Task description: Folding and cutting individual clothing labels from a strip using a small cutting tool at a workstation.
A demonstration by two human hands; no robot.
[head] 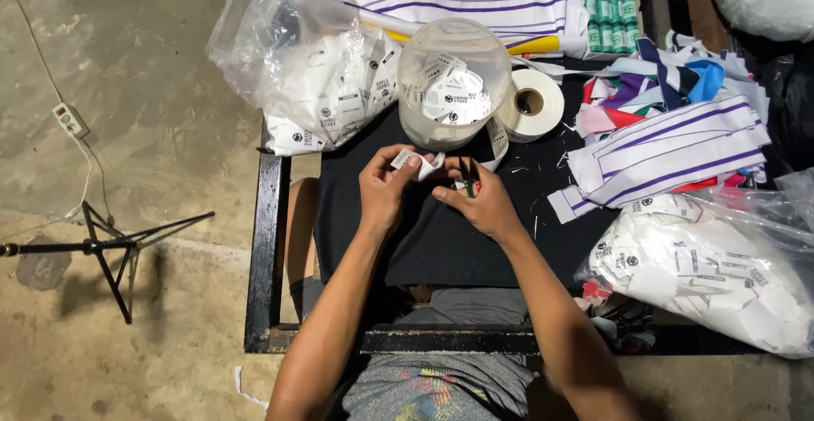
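The white label (413,162) sits pinched between the fingers of the left hand (386,190), above the black cloth (441,239) covering the tabletop (264,243). The right hand (482,202) is closed around small snips (467,178) with green and red handles, just beside the label. Directly behind the hands stands a clear plastic tub (454,82) holding cut printed labels. A roll of white tape (532,103) lies right of the tub. A clear bag (309,73) of labels lies to the left; a second bag (721,273) of labels lies at right. Striped fabric strips (670,150) lie between the roll and that bag.
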